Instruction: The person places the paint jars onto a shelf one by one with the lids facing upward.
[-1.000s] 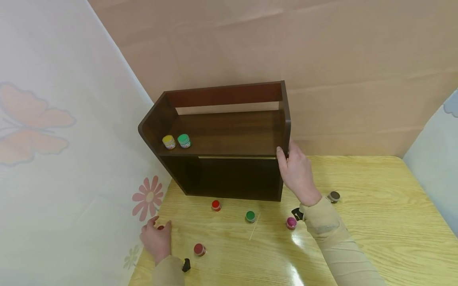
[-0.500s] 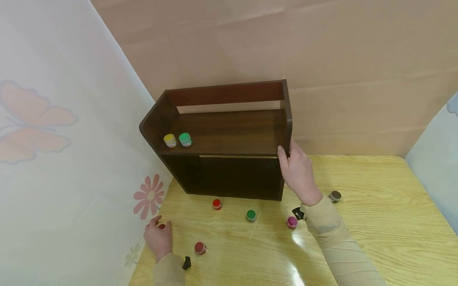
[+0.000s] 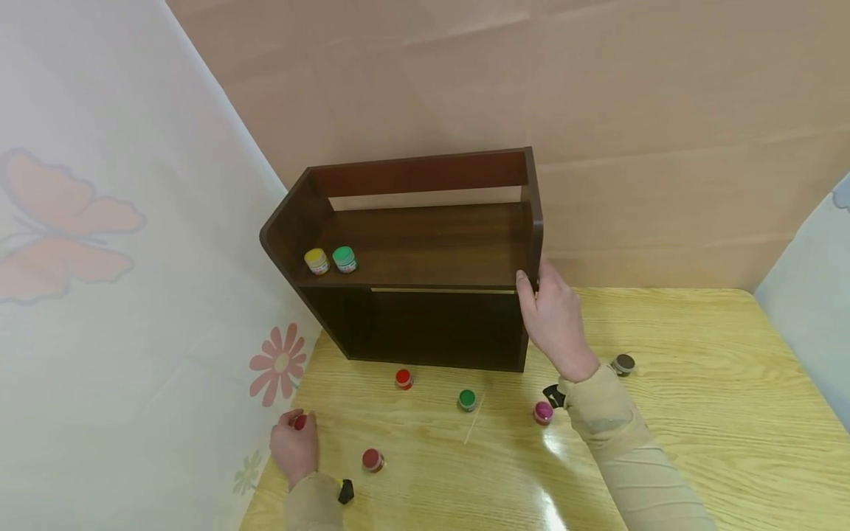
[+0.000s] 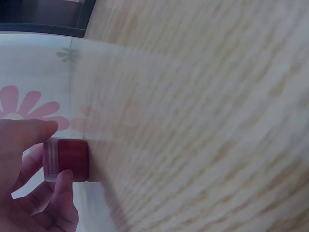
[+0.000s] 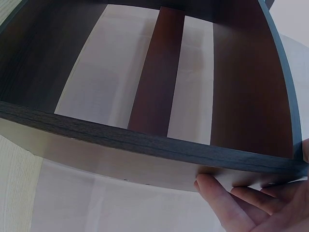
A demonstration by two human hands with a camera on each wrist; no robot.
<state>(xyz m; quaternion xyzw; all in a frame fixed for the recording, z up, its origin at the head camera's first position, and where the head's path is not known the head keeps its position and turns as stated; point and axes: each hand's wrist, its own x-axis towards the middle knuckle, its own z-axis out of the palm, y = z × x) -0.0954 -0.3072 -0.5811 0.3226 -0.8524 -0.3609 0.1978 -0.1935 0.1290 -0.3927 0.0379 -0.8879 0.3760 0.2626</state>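
Observation:
My left hand (image 3: 294, 448) is low at the left, beside the patterned wall. Its fingers pinch a small jar with a red lid (image 4: 73, 160), which stands on the table in the left wrist view. My right hand (image 3: 556, 324) grips the right side panel of a dark brown shelf (image 3: 425, 254); in the right wrist view its fingers (image 5: 217, 198) lie against the panel's outer face. On the shelf's upper board, at the left, stand a yellow-lidded jar (image 3: 316, 261) and a mint-green-lidded jar (image 3: 344, 259).
Loose on the wooden table (image 3: 690, 413) are a bright red jar (image 3: 403, 379), a dark red jar (image 3: 372, 460), a green jar (image 3: 467, 400), a magenta jar (image 3: 543, 413) and a dark-lidded jar (image 3: 623, 364). A flowered wall (image 3: 133, 369) borders the left side.
The left hand's fingers have closed in around the red-lidded jar. My right hand keeps its grip on the shelf, and the other jars stay where they were.

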